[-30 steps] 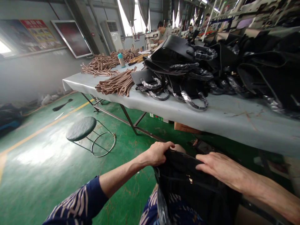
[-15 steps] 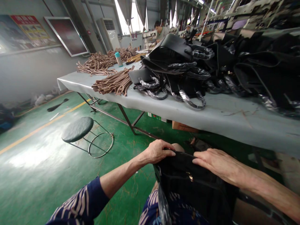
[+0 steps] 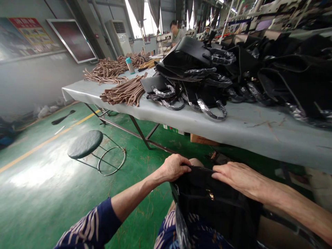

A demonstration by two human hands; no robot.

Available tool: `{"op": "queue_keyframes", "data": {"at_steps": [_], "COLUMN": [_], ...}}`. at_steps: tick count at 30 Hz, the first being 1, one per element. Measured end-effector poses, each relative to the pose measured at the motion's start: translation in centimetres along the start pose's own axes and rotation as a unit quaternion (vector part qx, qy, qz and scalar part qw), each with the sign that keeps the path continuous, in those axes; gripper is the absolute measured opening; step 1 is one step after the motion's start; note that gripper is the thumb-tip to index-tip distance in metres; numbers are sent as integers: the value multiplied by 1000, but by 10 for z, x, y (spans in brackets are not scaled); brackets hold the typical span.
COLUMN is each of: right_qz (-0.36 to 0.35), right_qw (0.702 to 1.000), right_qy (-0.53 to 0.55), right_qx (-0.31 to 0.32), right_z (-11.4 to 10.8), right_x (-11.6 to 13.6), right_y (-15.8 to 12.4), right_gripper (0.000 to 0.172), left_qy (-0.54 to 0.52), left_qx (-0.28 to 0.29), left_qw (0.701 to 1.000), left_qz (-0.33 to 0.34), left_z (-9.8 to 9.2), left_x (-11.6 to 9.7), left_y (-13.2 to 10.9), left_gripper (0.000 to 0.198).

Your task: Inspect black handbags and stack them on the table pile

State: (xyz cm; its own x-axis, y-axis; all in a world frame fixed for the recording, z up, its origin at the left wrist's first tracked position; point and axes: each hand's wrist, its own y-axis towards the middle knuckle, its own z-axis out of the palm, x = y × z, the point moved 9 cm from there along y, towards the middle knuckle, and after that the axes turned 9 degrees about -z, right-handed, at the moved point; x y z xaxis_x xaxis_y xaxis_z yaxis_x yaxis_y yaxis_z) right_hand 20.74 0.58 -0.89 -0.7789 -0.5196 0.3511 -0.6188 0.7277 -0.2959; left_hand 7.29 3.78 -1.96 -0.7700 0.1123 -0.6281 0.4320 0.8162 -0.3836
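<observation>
A black handbag (image 3: pixel 218 214) with a small gold-coloured metal fitting lies across my lap. My left hand (image 3: pixel 176 167) pinches its far edge at the left corner, thumb and fingers closed on the material. Farther right along that same edge, my right hand (image 3: pixel 232 174) grips the bag, its fingers partly hidden behind the rim. Clear plastic film hangs at the bag's left side, over patterned blue clothing. Below my right forearm, part of a plastic-wrapped handle shows.
Ahead stands a long table (image 3: pixel 181 119) with a grey cover. It bears a heap of black bags (image 3: pixel 192 57) with wrapped handles, brown straps (image 3: pixel 127 90) and a teal-capped bottle (image 3: pixel 130 65). A round stool (image 3: pixel 85 144) stands on the green floor. A person (image 3: pixel 177 34) sits farther back.
Both hands keep their hold on the bag's edge and have barely shifted. The view has moved very slightly.
</observation>
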Motion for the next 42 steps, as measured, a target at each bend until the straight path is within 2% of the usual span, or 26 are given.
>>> {"op": "queue_keyframes", "data": {"at_steps": [7,12,20,23,28,32,35,39,42], "right_qz": [90,103,76,70,85,93,98,99,93], "right_qw": [994,993,995,995,995,995,994,994,994], "right_qy": [-65,-38,-39,-42,-34,-19,-9,-6,-2], "right_qx": [9,-38,-43,-49,-41,-40,-39,-46,-56], "right_z": [-6,-12,-10,-9,-5,-3,-2,-3,-3], "right_x": [-4,4,11,9,1,-3,-4,-3,-3], "right_y": [7,15,19,20,19,19,20,20,19], "right_gripper": [19,18,26,26,26,27,26,26,27], "left_qy": [47,57,24,4,32,35,46,64,69], "left_qx": [-4,-10,2,-29,-131,-105,-113,-120,-137], "left_qw": [998,998,999,1000,991,994,992,990,988], "left_qz": [-28,-33,-22,-1,-15,23,45,48,35], "left_z": [6,6,4,-1,-16,-12,-11,-8,-8], "left_x": [-9,-10,-7,-6,3,-1,-2,2,5], "left_y": [9,11,6,4,-2,-5,-5,-1,1], "left_gripper": [27,32,39,40,38,32,29,8,13]}}
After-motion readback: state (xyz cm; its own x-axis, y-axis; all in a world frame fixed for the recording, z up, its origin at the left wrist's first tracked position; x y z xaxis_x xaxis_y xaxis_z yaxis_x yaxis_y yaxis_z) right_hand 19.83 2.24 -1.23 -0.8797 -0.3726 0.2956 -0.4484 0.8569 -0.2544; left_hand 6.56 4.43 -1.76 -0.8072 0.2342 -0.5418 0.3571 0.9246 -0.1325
